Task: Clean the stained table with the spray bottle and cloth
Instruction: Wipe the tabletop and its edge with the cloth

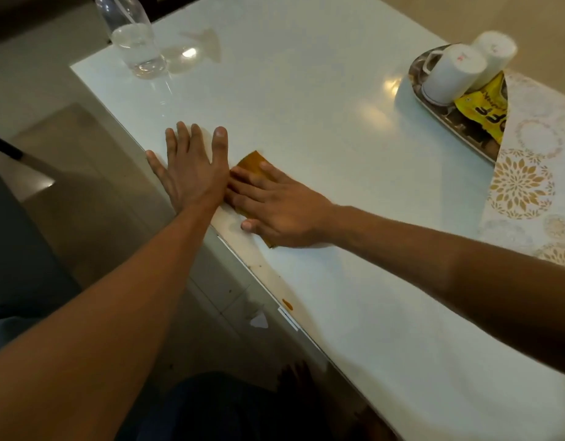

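Observation:
My right hand point(276, 206) lies flat on a folded orange-brown cloth point(251, 162) and presses it onto the white table point(306, 122) near the left edge. Most of the cloth is hidden under the hand. My left hand point(187, 168) rests flat on the table beside it, fingers spread, its thumb side touching the right fingertips. A clear spray bottle point(133, 39), partly filled with clear liquid, stands at the far left corner. A small orange-brown stain point(287, 304) sits on the table edge closer to me. A faint tan smear point(208, 43) shows near the bottle.
A metal tray point(449, 119) at the far right carries two upturned white mugs point(451, 74) and a yellow packet point(484, 113). A gold-patterned runner point(529, 186) covers the table's right side. The table edge drops to a tiled floor point(83, 186) on the left.

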